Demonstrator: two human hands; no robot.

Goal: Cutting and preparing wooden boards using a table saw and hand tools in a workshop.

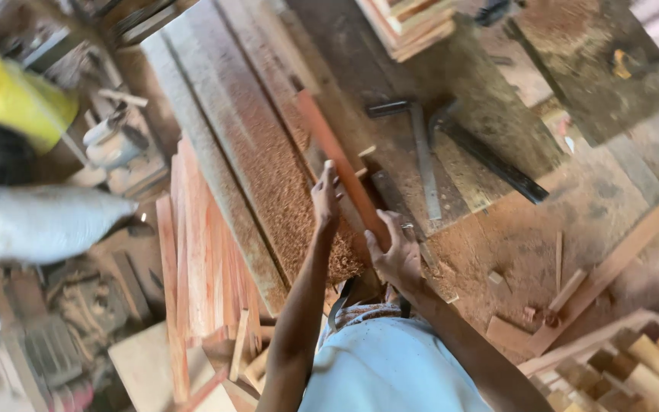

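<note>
A person's two bare hands work a long reddish wooden strip [341,164] lying slantwise across a sawdust-covered desk [268,152]. The right hand [397,255] (a ring shows on one finger) has its fingers clamped round the strip's near end; the left hand [326,198] rests beside it, fingers together. A metal square [421,149] lies nearby.

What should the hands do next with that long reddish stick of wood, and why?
Probably ease the reddish wood strip forward along the sawdust-covered plank. The right hand grips its near end and the left hand steadies it from the side, so it looks lined up with the board already. That is only a guess from how the hands sit.
</note>
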